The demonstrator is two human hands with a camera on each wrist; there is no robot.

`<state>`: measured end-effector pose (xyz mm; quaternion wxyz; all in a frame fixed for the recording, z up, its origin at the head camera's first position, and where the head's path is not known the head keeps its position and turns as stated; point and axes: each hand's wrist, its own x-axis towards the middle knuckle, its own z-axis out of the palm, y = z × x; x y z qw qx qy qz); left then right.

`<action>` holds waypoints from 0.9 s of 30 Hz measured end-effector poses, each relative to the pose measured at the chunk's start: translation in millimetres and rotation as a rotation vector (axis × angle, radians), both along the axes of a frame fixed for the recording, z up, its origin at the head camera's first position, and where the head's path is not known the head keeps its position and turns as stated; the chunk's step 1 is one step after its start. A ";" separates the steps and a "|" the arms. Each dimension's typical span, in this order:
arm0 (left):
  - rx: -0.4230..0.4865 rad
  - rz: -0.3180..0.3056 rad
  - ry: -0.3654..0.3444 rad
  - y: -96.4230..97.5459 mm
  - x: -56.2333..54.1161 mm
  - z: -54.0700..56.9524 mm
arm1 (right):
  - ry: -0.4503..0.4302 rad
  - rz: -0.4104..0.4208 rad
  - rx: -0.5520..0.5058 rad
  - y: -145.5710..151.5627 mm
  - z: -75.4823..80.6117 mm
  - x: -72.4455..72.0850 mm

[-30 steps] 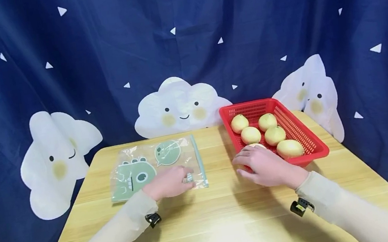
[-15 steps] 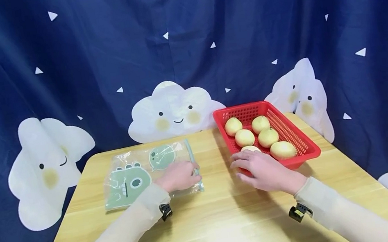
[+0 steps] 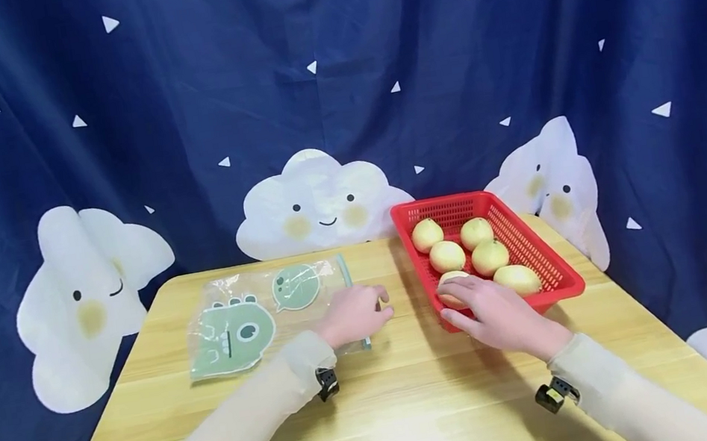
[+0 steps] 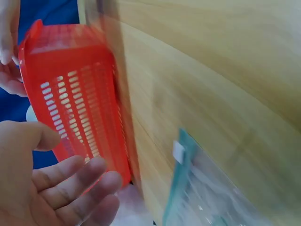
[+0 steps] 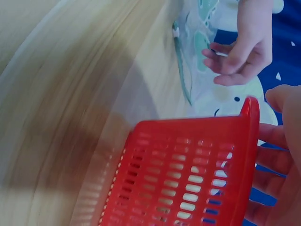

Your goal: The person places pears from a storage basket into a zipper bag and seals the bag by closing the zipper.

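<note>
My right hand (image 3: 502, 314) is at the near left corner of a red plastic basket (image 3: 543, 246), its fingers reaching over the rim above the nearest pale yellow fruit (image 3: 451, 300). In the right wrist view those fingers (image 5: 274, 160) show past the basket's rim, with the thumb apart from them. My left hand (image 3: 358, 314) hovers past the zip edge of a clear zip bag (image 3: 244, 335) printed with green monsters. Nothing is in the left palm, and its fingers (image 4: 101, 188) bend loosely in the left wrist view, pointing toward the basket's side.
Several more pale yellow fruits (image 3: 490, 256) lie in the basket. The bag lies flat on the left of a wooden table (image 3: 379, 405). Behind the table's far edge hangs a dark blue curtain (image 3: 268, 97) with white clouds and triangles.
My left hand has moved right, from over the bag to beyond its zip edge. My right hand has shifted slightly right, further over the basket's corner and the nearest fruit. The head view has shifted a little.
</note>
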<state>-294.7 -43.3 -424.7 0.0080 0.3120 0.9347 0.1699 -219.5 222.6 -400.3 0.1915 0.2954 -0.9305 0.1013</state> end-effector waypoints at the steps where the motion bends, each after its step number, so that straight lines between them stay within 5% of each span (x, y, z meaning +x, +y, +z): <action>1: 0.008 0.006 0.009 3.6 0.1 0.6 | -0.001 -0.004 -0.005 2.1 -0.3 -0.1; 5: 0.066 0.032 0.022 18.4 2.2 3.3 | -0.003 -0.040 -0.020 12.4 -0.1 -1.6; 14: 0.229 0.062 -0.116 44.7 13.2 -6.8 | 0.068 -0.275 -0.061 61.0 4.2 -18.8; 22: 0.320 0.073 -0.153 57.4 14.5 -7.0 | -0.138 -0.583 -0.043 109.9 3.3 -27.2; 27: 0.316 0.069 -0.190 67.5 18.6 4.5 | -0.255 -0.580 -0.068 128.6 2.8 -30.9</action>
